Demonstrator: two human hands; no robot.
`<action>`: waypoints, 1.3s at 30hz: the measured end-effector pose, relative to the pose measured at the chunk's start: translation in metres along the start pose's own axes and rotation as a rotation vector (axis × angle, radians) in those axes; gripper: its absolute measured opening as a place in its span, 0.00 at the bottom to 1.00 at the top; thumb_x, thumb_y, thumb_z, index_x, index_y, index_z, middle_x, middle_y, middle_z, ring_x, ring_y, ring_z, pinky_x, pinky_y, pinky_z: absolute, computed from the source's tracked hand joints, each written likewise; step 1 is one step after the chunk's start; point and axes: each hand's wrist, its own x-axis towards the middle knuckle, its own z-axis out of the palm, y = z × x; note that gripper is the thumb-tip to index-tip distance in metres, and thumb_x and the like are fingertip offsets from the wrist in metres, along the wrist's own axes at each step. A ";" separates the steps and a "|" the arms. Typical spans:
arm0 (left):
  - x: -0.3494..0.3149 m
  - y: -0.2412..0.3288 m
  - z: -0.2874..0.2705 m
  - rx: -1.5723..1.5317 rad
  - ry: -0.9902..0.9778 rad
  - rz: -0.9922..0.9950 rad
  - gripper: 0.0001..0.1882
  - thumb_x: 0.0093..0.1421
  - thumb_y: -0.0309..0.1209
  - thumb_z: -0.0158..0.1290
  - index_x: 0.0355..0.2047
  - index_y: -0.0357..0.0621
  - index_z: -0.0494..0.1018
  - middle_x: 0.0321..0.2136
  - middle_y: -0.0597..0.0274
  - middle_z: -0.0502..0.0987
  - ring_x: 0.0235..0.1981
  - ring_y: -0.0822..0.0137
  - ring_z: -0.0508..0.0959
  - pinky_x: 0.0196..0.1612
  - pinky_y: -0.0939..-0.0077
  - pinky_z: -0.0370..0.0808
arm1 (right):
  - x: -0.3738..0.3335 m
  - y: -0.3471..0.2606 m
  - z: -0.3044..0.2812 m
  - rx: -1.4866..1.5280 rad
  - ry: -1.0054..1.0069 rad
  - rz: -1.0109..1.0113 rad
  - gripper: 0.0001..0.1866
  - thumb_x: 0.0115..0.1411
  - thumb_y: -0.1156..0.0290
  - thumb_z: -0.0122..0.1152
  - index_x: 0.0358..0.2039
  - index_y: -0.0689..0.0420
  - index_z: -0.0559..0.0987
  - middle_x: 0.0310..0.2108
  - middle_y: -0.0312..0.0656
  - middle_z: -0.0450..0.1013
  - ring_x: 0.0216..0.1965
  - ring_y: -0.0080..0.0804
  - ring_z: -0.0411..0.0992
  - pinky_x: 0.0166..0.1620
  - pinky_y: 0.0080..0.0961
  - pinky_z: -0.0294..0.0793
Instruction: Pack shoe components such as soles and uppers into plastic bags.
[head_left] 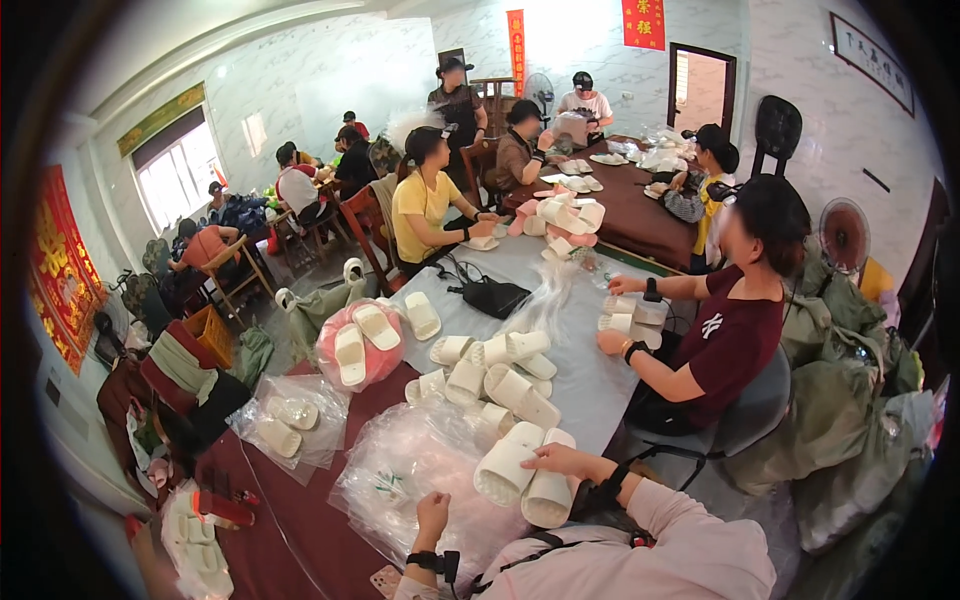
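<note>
- Yellow characters are borne by the red banner [643, 24] on the back wall and by the large red hanging [65, 275] at far left; dark characters are shown in the framed sign [872, 62].
- A pale emblem is carried on a co-worker's dark red shirt [735, 350].
- The right forearm is angled inward from the lower right; the white slipper pair [507, 465] is clamped in the right grip [562, 460], near the grey tabletop [585, 355].
- The left forearm is raised from below, the left grip [432, 515] curled beside the clear plastic bags [385, 470]; whether anything is pinched cannot be told.
</note>
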 end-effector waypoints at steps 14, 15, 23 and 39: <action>-0.010 0.030 0.004 0.199 0.139 0.284 0.09 0.53 0.30 0.50 0.33 0.40 0.72 0.26 0.52 0.75 0.28 0.53 0.75 0.33 0.64 0.71 | 0.012 0.003 0.012 -0.267 -0.096 -0.121 0.29 0.51 0.48 0.56 0.40 0.64 0.75 0.37 0.48 0.73 0.40 0.36 0.69 0.44 0.27 0.66; -0.012 0.027 0.007 0.320 0.117 0.398 0.11 0.52 0.30 0.50 0.36 0.43 0.72 0.31 0.53 0.74 0.32 0.52 0.74 0.34 0.62 0.70 | 0.011 0.000 0.015 -0.272 -0.114 -0.129 0.29 0.51 0.49 0.56 0.40 0.64 0.75 0.37 0.48 0.73 0.40 0.37 0.70 0.43 0.27 0.66; -0.029 -0.008 0.027 0.710 -0.110 0.342 0.27 0.54 0.35 0.45 0.55 0.45 0.58 0.54 0.44 0.60 0.49 0.45 0.65 0.47 0.52 0.65 | 0.007 -0.002 0.022 -0.319 -0.133 -0.127 0.30 0.51 0.48 0.56 0.40 0.64 0.75 0.37 0.47 0.74 0.38 0.35 0.70 0.44 0.26 0.66; -0.009 0.025 0.005 0.242 -0.113 0.222 0.26 0.63 0.38 0.33 0.57 0.36 0.52 0.52 0.35 0.60 0.52 0.42 0.62 0.53 0.60 0.61 | 0.050 0.024 0.043 -0.482 0.030 -0.048 0.26 0.52 0.50 0.54 0.33 0.66 0.75 0.34 0.52 0.73 0.36 0.42 0.71 0.39 0.32 0.68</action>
